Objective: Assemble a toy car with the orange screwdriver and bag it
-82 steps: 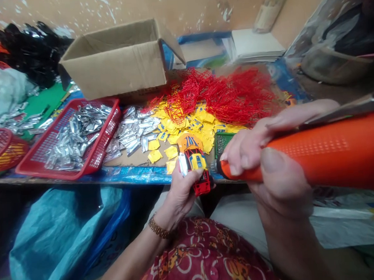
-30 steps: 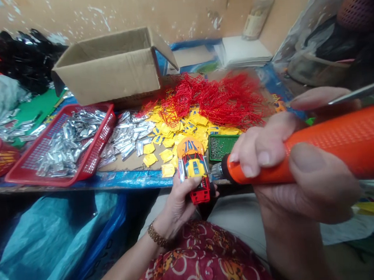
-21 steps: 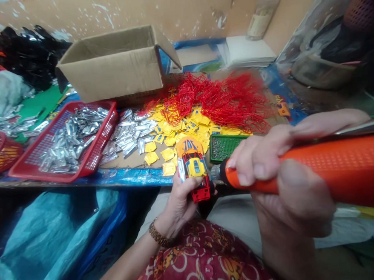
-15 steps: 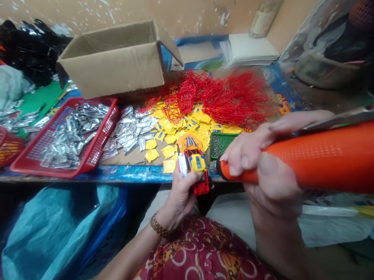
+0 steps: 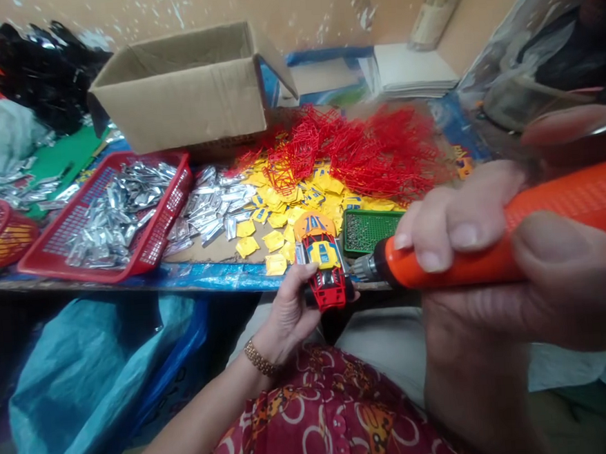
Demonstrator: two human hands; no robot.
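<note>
**Orange electric screwdriver (image 5: 558, 244) meets a red and yellow toy car (image 5: 322, 260) above a cluttered surface (image 5: 208, 278)**

The toy car is in the lower middle of the frame, just past the near edge of the surface, with its roof facing the camera. The person's left hand (image 5: 283, 318) grips it closed around one side, and a gold-coloured bracelet (image 5: 259, 358) circles that wrist. At lower right, the right hand (image 5: 469, 305) wraps tightly around the thick, dimpled orange grip, aiming the short metal bit (image 5: 364, 271) sideways at the car. The bit touches or nearly touches the car; the view cannot settle which.

Just behind the car sits a green tray of tiny screws (image 5: 368, 231). Farther back lie a tangle of thin red plastic frames (image 5: 375, 153) and scattered yellow printed pieces (image 5: 247, 246). To the left, a red mesh basket (image 5: 164, 212) holds silver foil pieces (image 5: 110, 220).

A bit that slips off its small target could skid across the car or jab the left fingers. A knock against the tray could scatter the screws.
</note>
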